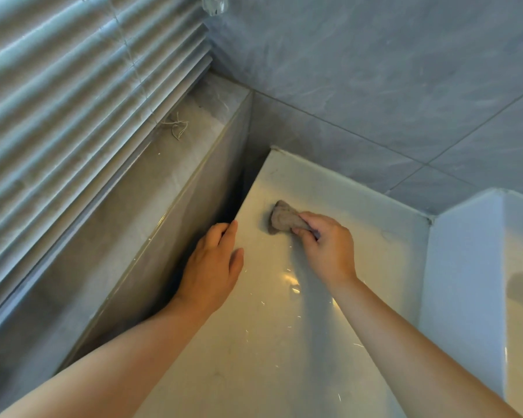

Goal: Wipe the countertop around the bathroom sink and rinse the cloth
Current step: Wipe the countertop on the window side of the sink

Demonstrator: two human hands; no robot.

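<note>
**Cloth worked toward the counter's far corner**

The right hand (pixel 326 248) grips a bunched grey-brown cloth (pixel 284 218), fingers curled round it, pressing it flat on the pale countertop (pixel 254 342) near the back corner — probably so the wad reaches the wall joint. The left hand (pixel 213 267) lies open, fingers straight over the counter's left edge beside the tiled ledge (pixel 133 206) — likely a brace while leaning in. Rinsing is not yet done.

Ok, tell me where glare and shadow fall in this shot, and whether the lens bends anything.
Head view: warm glare patches on the countertop near the right hand gripping the cloth; deep shadow in the gap beside the left hand; head view's wide-angle lens visibly bows the blind slats.
</note>
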